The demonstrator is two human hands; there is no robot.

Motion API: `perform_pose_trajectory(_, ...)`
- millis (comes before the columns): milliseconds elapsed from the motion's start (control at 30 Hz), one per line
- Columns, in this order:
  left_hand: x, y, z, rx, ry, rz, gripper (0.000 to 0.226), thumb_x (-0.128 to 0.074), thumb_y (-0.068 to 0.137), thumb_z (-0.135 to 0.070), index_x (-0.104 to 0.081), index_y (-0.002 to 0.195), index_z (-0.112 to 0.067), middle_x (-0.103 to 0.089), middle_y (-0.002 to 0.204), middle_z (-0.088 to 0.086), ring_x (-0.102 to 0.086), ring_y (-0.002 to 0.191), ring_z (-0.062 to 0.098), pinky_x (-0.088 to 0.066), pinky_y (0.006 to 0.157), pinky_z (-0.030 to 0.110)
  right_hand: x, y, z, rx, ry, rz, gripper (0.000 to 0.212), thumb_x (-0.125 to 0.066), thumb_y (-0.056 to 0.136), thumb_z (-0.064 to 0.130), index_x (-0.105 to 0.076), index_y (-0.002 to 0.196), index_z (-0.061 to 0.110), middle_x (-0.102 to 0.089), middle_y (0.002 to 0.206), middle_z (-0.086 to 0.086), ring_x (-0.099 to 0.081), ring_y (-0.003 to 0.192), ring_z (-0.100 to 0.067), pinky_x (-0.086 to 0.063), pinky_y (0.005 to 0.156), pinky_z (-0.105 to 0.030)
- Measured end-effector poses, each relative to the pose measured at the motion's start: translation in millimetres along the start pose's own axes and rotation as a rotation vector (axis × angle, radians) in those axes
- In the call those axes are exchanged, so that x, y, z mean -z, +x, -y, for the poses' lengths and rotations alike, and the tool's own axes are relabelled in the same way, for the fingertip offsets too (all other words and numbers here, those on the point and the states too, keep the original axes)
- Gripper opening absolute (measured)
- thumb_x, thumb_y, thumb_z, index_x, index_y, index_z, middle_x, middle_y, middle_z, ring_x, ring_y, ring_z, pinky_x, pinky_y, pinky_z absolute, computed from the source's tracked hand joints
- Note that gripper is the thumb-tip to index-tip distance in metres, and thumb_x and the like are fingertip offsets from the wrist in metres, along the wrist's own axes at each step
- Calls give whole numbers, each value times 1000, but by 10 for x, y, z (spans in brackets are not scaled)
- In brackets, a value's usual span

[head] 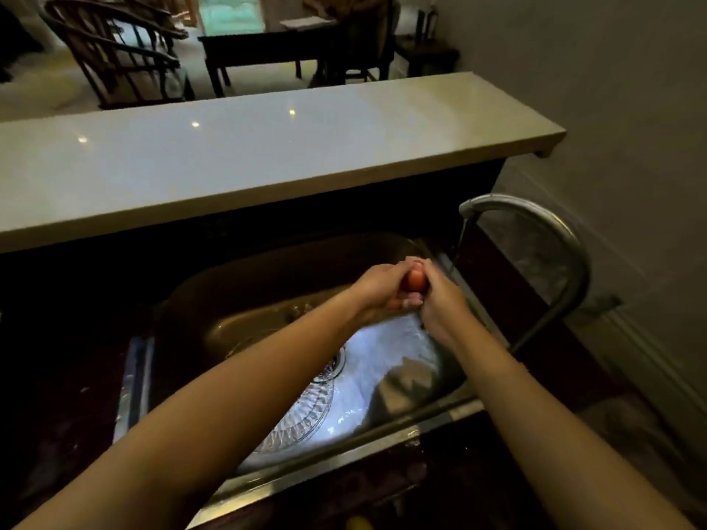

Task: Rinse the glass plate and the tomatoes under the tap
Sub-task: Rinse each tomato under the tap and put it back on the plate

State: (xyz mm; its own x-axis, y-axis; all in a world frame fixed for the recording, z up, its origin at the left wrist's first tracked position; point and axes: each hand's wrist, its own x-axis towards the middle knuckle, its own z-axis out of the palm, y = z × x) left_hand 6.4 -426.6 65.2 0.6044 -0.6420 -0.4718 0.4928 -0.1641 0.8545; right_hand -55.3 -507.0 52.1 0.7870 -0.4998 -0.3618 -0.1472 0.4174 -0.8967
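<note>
1. Both hands met over the sink [432, 416]: the left hand [377, 286] cupped one tomato [415, 280] from the side, and the right hand [440, 300] pressed against it from the other, so both grips were closed around the same fruit.
2. The tomato sat just beside the thin stream falling from the tap [535, 227], apparently not squarely under it.
3. The glass plate [306, 418] lay flat in the sink bottom, near the drain [334, 363] and partly hidden under the left forearm.
4. Risk, as I judged it: the wet, smooth tomato could slip from the rubbing palms and drop onto the plate below, bruising the fruit or chipping the glass.
5. A second risk: with the stream so close to the sink's rim, water might splash onto the dark bench [478, 487].
6. Count: one tomato visible, one plate, one tap, two hands. Other tomatoes were not in view.
</note>
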Motion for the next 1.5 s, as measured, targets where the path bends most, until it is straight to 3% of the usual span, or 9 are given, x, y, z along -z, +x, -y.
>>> perform_pose_trajectory(100,-328,242,108,53,32,28,35,-41,98,-29,-48,122,-4,-58,90,15,-61,63,15,-55,56,19,263,47,38,-75,108,-198,25,-45,95,23,-65,106,12,-62,95,-13,-61,72,-20,-53,59,-27)
perform_pose_trajectory(233,-654,432,159,108,-10,57,25,-41,98,-30,-57,92,-13,-55,83,10,-55,62,14,-50,47,19,536,133,19,-96,224,-373,19,-57,88,27,-70,75,20,-69,59,-3,-67,52,-15,-50,39,-20)
perform_pose_trajectory(467,-843,584,237,88,-39,120,39,-30,101,-32,-48,127,-10,-56,96,11,-53,63,14,-48,44,15,866,236,-30,11,68,-265,21,-50,82,43,-70,86,40,-73,79,3,-70,79,-15,-55,56,-25)
perform_pose_trajectory(800,-798,707,329,85,-39,117,41,-33,100,-34,-45,130,-9,-56,99,12,-55,64,12,-49,51,17,918,324,-134,58,19,-184,21,-44,93,40,-65,92,40,-64,98,-1,-64,93,-16,-53,64,-22)
perform_pose_trajectory(967,-773,692,332,37,80,167,35,-27,100,-38,-55,105,-18,-52,77,5,-48,56,9,-37,46,18,887,407,-131,78,-324,-153,39,-35,96,42,-51,120,16,-50,79,10,-50,70,-3,-39,58,-22)
perform_pose_trajectory(1133,-817,728,279,105,3,184,38,-28,99,-44,-51,99,-13,-41,61,4,-40,34,6,-25,31,13,835,437,21,160,-408,-254,24,-42,94,35,-53,81,18,-55,74,0,-58,54,-6,-44,42,-16)
perform_pose_trajectory(1233,-915,759,186,105,-146,170,30,-38,98,-39,-55,103,-15,-55,76,3,-57,59,11,-47,43,20,783,533,130,154,-257,-366,25,-40,95,29,-60,87,15,-59,79,-3,-59,79,-19,-48,66,-29)
perform_pose_trajectory(1367,-878,821,67,61,-157,115,30,-39,98,-30,-57,80,-15,-55,75,4,-56,71,15,-46,67,27,660,534,8,259,-551,-385,24,-29,95,44,-47,88,30,-53,78,10,-56,75,-11,-40,57,-24)
perform_pose_trajectory(1500,-840,761,-16,67,-80,112,35,-33,100,-36,-53,81,-14,-47,68,5,-48,38,9,-36,34,15,724,526,93,189,-471,-270,27,-32,94,46,-52,96,29,-58,89,5,-60,84,-14,-48,58,-23)
